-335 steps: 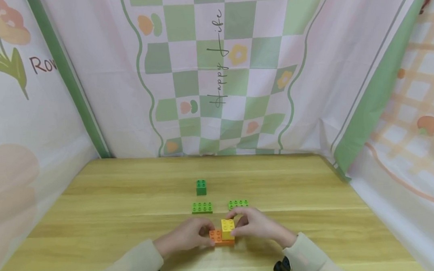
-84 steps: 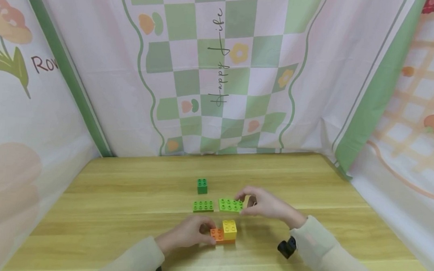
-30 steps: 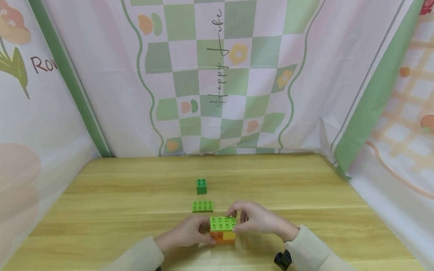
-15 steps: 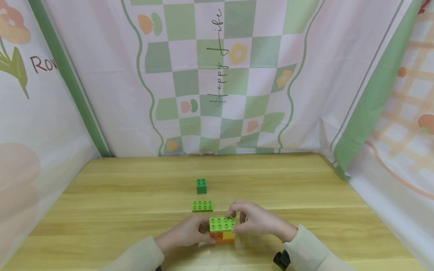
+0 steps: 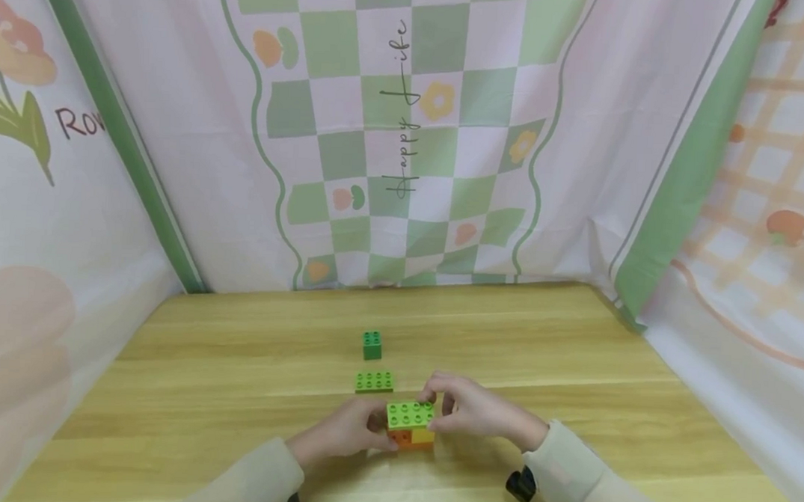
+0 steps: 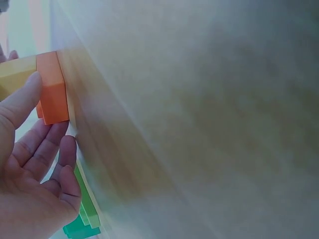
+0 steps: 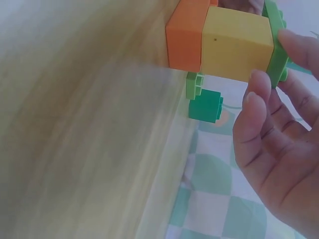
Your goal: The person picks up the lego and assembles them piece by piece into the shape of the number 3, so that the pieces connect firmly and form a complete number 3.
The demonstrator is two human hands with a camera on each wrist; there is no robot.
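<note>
My left hand (image 5: 347, 428) grips the left end of a flat orange toy building brick (image 7: 187, 37) resting on the table, its thumb on one side and fingertips on the other. A yellow block (image 7: 234, 42) stands on the orange brick's right half. Across its top lies a flat lime-green brick (image 5: 410, 414) with two rows of studs, reaching out over the orange brick's left half. My right hand (image 5: 476, 410) pinches the right end of this lime brick between thumb and fingers. Under its left end a gap shows above the orange studs.
A second flat lime-green brick (image 5: 374, 382) lies just behind the stack. Farther back stands a dark green block (image 5: 372, 345). The wooden table (image 5: 236, 341) ends at a patterned curtain (image 5: 413, 154), with fabric on both sides too.
The right hand has let go of the yellow block, taken the right-hand lime brick from the table and laid it on top. Over the last second, both hands have barely moved.
</note>
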